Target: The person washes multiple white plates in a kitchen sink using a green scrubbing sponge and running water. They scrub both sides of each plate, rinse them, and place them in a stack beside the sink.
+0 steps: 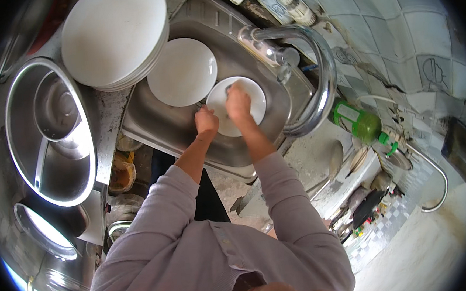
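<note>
In the stainless steel sink [146, 123] lie two white dishes. My right hand [239, 102] is over the smaller white dish [257, 99], its fingers curled round a small dark scrubber [228, 89] that is mostly hidden. My left hand [207, 119] is at the left edge of that dish, just below the larger white plate [182, 72]; its fingers are bent, and whether they grip the rim cannot be made out. A chrome faucet [325, 78] curves over the sink's right side, with a clear glass [289, 56] behind it.
A tall stack of white plates [114, 36] stands on the counter left of the sink. Beside it is a large steel basin [18, 140] holding a smaller steel pot [58, 105]. A green dish soap bottle [361, 124] lies right of the faucet, near the tiled wall [391, 33].
</note>
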A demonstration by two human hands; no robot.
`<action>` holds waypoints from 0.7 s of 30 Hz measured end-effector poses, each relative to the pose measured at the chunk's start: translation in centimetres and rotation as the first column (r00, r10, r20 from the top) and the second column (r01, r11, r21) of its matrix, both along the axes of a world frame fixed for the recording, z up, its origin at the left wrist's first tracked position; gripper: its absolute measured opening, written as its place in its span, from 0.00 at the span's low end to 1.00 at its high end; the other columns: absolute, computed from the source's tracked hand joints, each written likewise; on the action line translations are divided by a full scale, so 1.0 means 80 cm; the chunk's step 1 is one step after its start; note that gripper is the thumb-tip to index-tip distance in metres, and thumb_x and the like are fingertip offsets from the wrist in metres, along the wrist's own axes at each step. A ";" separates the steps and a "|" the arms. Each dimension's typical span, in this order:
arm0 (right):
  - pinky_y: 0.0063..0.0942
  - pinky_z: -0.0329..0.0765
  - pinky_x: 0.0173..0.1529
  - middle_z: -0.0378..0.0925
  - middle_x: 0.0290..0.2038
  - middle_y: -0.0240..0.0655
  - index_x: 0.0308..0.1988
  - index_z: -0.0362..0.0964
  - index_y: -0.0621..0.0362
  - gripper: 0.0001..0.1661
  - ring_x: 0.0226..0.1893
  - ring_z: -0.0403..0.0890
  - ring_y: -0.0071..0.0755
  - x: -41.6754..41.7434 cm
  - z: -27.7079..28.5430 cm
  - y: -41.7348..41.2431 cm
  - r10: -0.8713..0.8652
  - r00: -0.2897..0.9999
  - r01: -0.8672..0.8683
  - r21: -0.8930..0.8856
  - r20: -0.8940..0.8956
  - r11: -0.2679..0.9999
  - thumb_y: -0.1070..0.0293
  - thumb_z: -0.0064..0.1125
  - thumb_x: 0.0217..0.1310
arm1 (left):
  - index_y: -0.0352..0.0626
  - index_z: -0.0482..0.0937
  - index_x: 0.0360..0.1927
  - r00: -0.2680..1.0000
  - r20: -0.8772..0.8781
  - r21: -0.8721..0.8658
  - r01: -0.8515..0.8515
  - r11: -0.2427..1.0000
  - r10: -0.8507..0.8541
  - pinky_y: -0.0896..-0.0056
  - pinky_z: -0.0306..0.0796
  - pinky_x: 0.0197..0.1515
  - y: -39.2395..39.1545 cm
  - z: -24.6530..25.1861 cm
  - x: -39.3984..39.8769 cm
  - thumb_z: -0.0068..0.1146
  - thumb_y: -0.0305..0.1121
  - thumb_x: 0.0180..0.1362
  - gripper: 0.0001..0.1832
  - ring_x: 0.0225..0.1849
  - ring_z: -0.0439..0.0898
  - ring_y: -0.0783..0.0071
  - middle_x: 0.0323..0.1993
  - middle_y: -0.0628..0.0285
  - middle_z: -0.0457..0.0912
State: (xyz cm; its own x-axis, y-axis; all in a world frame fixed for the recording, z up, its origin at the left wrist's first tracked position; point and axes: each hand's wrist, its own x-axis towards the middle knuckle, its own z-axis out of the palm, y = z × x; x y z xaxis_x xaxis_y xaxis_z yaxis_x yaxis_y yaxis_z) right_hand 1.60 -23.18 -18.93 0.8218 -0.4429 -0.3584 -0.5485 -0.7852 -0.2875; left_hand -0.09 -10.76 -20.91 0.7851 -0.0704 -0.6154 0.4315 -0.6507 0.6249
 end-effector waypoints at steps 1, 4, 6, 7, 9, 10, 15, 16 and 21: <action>0.50 0.75 0.39 0.79 0.32 0.50 0.35 0.70 0.61 0.05 0.35 0.80 0.59 0.018 0.015 -0.003 -0.027 0.989 0.036 -0.059 0.144 0.998 0.71 0.51 0.61 | 0.31 0.77 0.36 1.000 -0.008 -0.002 -0.018 1.000 0.018 0.51 0.73 0.48 -0.001 0.002 0.000 0.53 0.24 0.52 0.09 0.43 0.79 0.41 0.35 0.40 0.81; 0.51 0.75 0.39 0.78 0.29 0.50 0.35 0.69 0.61 0.05 0.33 0.80 0.59 -0.043 -0.017 0.022 0.162 0.980 -0.158 -0.048 0.114 0.986 0.70 0.51 0.60 | 0.33 0.77 0.37 0.995 -0.023 -0.045 -0.095 0.995 0.094 0.50 0.73 0.48 0.005 0.000 -0.003 0.54 0.25 0.53 0.09 0.44 0.79 0.40 0.36 0.39 0.81; 0.51 0.75 0.39 0.77 0.29 0.49 0.34 0.69 0.60 0.05 0.33 0.79 0.59 -0.067 -0.017 0.030 0.254 0.959 -0.246 -0.071 0.123 0.967 0.70 0.51 0.59 | 0.33 0.77 0.37 0.995 -0.015 -0.040 -0.097 0.994 0.096 0.49 0.73 0.48 0.004 -0.003 0.000 0.54 0.26 0.53 0.09 0.44 0.79 0.40 0.36 0.38 0.81; 0.51 0.75 0.39 0.77 0.29 0.49 0.34 0.69 0.60 0.05 0.32 0.79 0.59 -0.062 -0.004 0.032 0.252 0.962 -0.247 -0.056 0.105 0.967 0.70 0.51 0.59 | 0.33 0.77 0.37 0.998 -0.010 -0.011 -0.059 0.998 0.059 0.50 0.73 0.48 0.005 -0.003 -0.002 0.53 0.26 0.52 0.09 0.44 0.79 0.40 0.35 0.39 0.81; 0.51 0.75 0.38 0.78 0.29 0.49 0.34 0.69 0.60 0.06 0.32 0.79 0.59 -0.005 0.015 0.007 0.089 0.996 -0.088 0.058 -0.029 0.994 0.69 0.51 0.59 | 0.33 0.77 0.37 0.999 -0.027 0.005 -0.040 0.999 0.040 0.50 0.73 0.48 0.005 0.000 -0.007 0.54 0.26 0.53 0.09 0.43 0.80 0.41 0.35 0.40 0.81; 0.52 0.74 0.39 0.78 0.30 0.49 0.35 0.70 0.60 0.07 0.32 0.79 0.59 0.016 0.021 -0.006 -0.037 0.999 0.037 0.023 0.001 0.999 0.68 0.51 0.60 | 0.33 0.77 0.37 0.998 -0.041 -0.013 -0.048 0.999 0.048 0.51 0.74 0.48 0.003 0.004 -0.004 0.54 0.27 0.53 0.10 0.43 0.80 0.42 0.35 0.40 0.81; 0.52 0.74 0.38 0.78 0.29 0.50 0.34 0.71 0.59 0.08 0.32 0.79 0.59 -0.057 -0.012 0.032 0.055 0.994 -0.067 0.131 0.094 0.989 0.66 0.53 0.61 | 0.33 0.79 0.40 0.995 -0.089 0.012 -0.050 0.999 0.051 0.53 0.74 0.47 0.009 0.004 -0.001 0.56 0.31 0.54 0.13 0.44 0.80 0.44 0.38 0.42 0.82; 0.52 0.74 0.38 0.78 0.29 0.50 0.34 0.71 0.59 0.08 0.32 0.79 0.59 -0.051 -0.010 0.018 0.099 0.994 -0.102 0.069 0.046 0.992 0.66 0.54 0.61 | 0.34 0.79 0.40 0.997 -0.068 0.001 -0.048 0.999 0.048 0.53 0.74 0.47 0.011 0.003 -0.001 0.57 0.31 0.54 0.12 0.44 0.80 0.44 0.38 0.42 0.82; 0.50 0.73 0.35 0.76 0.27 0.48 0.31 0.68 0.59 0.07 0.30 0.78 0.59 -0.032 -0.007 -0.002 -0.088 0.982 0.089 0.001 0.167 0.996 0.68 0.54 0.60 | 0.36 0.80 0.39 0.999 -0.038 0.057 0.011 0.998 -0.009 0.53 0.74 0.47 0.009 -0.001 -0.004 0.58 0.31 0.54 0.11 0.43 0.81 0.44 0.37 0.42 0.82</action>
State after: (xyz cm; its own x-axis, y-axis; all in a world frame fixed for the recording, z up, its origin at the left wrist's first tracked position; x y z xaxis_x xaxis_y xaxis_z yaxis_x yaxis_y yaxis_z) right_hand -0.99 -23.31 -19.51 0.8275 -0.5181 -0.2164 -0.5604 -0.7380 -0.3758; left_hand -0.39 -10.03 -20.96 0.7607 -0.0421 -0.6477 0.4473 -0.6891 0.5701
